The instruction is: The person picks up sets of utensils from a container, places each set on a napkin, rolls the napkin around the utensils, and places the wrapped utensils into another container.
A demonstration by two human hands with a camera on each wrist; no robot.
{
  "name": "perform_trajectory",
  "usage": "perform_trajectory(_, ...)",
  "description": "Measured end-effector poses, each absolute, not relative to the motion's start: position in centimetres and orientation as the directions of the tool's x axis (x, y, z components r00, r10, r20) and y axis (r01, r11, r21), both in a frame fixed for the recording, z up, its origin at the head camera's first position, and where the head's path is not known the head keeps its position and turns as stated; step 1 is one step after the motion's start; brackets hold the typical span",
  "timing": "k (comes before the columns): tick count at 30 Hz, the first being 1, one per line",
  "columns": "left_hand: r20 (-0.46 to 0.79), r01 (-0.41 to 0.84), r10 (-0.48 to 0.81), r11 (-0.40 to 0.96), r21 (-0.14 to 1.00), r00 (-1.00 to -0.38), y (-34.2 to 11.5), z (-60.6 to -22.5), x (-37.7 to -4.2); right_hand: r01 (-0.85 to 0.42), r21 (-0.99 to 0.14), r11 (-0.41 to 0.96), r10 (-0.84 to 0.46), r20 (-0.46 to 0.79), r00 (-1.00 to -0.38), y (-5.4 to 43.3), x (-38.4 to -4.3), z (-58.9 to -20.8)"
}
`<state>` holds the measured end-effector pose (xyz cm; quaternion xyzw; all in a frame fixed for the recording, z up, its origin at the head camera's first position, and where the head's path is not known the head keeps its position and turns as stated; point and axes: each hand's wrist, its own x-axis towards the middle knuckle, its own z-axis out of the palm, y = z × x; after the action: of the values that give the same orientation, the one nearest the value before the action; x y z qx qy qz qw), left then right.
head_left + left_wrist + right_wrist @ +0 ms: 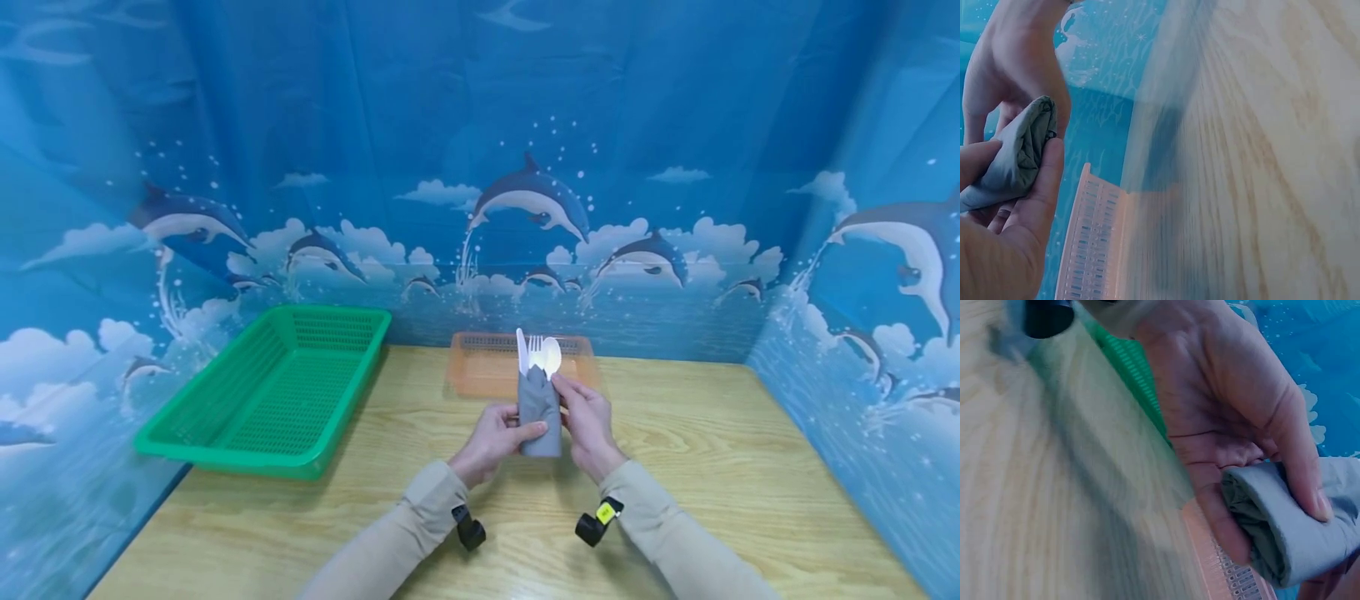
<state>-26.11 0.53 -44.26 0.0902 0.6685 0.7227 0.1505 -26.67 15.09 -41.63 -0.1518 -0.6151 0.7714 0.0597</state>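
A grey cloth napkin point(540, 425), folded into a pouch, stands upright in front of me. A white knife point(522, 350), a white fork point(536, 352) and a white spoon point(552, 357) stick out of its top; their lower parts are hidden in the cloth. My left hand point(491, 437) grips the pouch from the left, its thumb across the front. At the upper right edge, near the spoon, my right hand point(588, 421) pinches the pouch. The left wrist view shows the napkin's point(1013, 165) folded end between left thumb and fingers.
A large green basket point(330, 450) stands at the table's left. Behind the hands, a shallow orange basket point(480, 379) sits at the back edge. Blue dolphin-printed curtains point(675, 100) surround the wooden table point(712, 450) at the back and sides.
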Motion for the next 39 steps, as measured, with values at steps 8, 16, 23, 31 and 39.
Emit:
perform_trajectory(8, -0.065, -0.089, 0.336, -0.055, 0.995, -0.94, 0.7, -44.4, -26.1, 0.084, -0.952, -0.294, 0.298, -0.175, -0.938, 15.2, -27.0, -41.4)
perform_trajectory(16, -0.081, -0.102, 0.333, -0.045, 0.994, -0.939, 0.8, -44.5, -26.1, 0.085, -0.943, -0.321, 0.303, -0.187, -0.935, 15.4, -27.0, -41.3)
perform_trajectory(23, -0.068, -0.091, 0.34, -0.051, 0.995, -0.938, 1.0, -44.4, -26.0, 0.08, -0.936, -0.342, 0.297, -0.188, -0.936, 15.6, -27.2, -41.1)
perform_trajectory(31, -0.051, -0.074, 0.333, -0.058, 0.996, -0.941, 0.9, -44.5, -26.0, 0.089, -0.94, -0.329, 0.248, -0.177, -0.952, 15.9, -26.8, -41.0)
perform_trajectory(39, -0.066, -0.087, 0.302, -0.057, 0.995, -0.951, 1.0, -44.1, -25.9, 0.072, -0.964, -0.256, 0.269, -0.142, -0.953, 15.5, -26.1, -41.8)
